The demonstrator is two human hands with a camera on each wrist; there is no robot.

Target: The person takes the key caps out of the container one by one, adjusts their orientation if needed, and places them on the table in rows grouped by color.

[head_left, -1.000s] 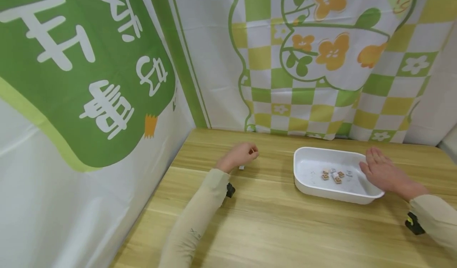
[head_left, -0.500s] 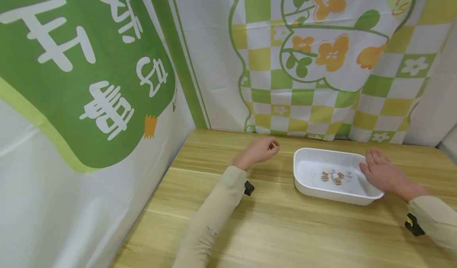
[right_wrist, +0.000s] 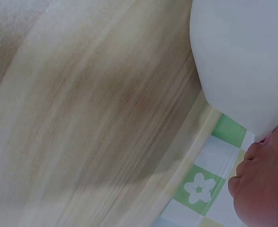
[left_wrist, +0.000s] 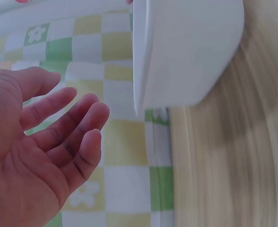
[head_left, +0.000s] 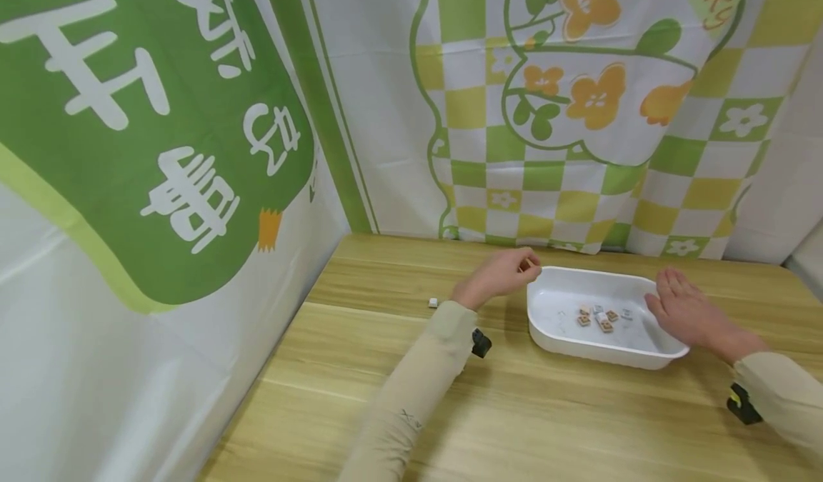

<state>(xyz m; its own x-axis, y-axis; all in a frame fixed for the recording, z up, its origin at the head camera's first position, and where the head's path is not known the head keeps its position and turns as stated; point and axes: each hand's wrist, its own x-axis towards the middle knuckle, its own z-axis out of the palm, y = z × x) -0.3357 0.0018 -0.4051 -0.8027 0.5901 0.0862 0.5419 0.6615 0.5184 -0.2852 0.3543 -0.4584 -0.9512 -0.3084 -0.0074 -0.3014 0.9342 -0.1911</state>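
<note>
A white tray (head_left: 669, 357) stands on the wooden tabletop (head_left: 514, 410) toward its far right portion, near the far edge where the checked cloth backdrop (head_left: 566, 111) hangs. Several small tiles (head_left: 601, 316), brown and pale, lie loose in the middle of the tray floor. The left hand (head_left: 498, 276) is at the tray's left far corner, fingers drawn together at the rim; the head view suggests a small item pinched at the fingertips, but the item is too small to identify, and the left wrist view shows the fingers only loosely curved with nothing visible in the palm, so whether it holds anything cannot be told. The right hand (head_left: 684, 314) rests flat against the tray's right rim, fingers straight and together, holding nothing. One small pale tile (head_left: 434, 302) lies alone on the tabletop, left of the left wrist, well apart from the tray. A green banner (head_left: 148, 132) covers the left wall.
</note>
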